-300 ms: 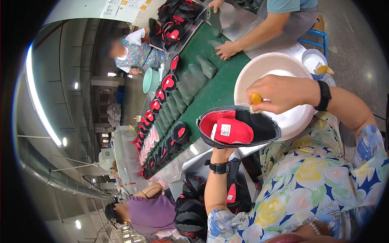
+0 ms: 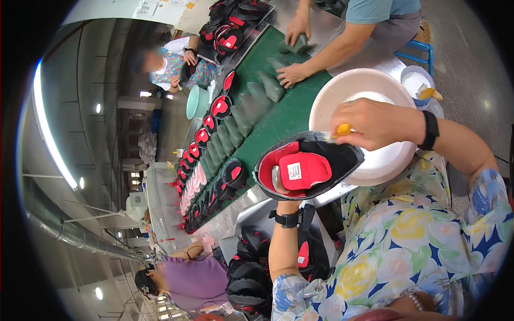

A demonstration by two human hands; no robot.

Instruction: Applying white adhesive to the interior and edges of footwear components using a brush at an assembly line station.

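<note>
Shoe upper: one, black, red-lined, with a pale label inside; held up at the near edge of the green tabletop, opening in view, underside hidden.

Left hand: clamped on the upper from the near side; most fingers concealed behind it. What looks like the thumb reaches over the left rim.

Right hand: closed around a brush with a yellow handle, largely covered by the grip; the pale bristles meet the upper's far rim, blurred at the contact.

Basin: pale pink, to the right, white inside; its middle is masked by the right hand and forearm.

Shoe lasts: grey-green, a row to the far left, overlapping.

Co-worker's hand: on the far part of the tabletop, touching a last.

Dark shoe uppers: piled at the near left, individual pieces hard to separate.
</note>
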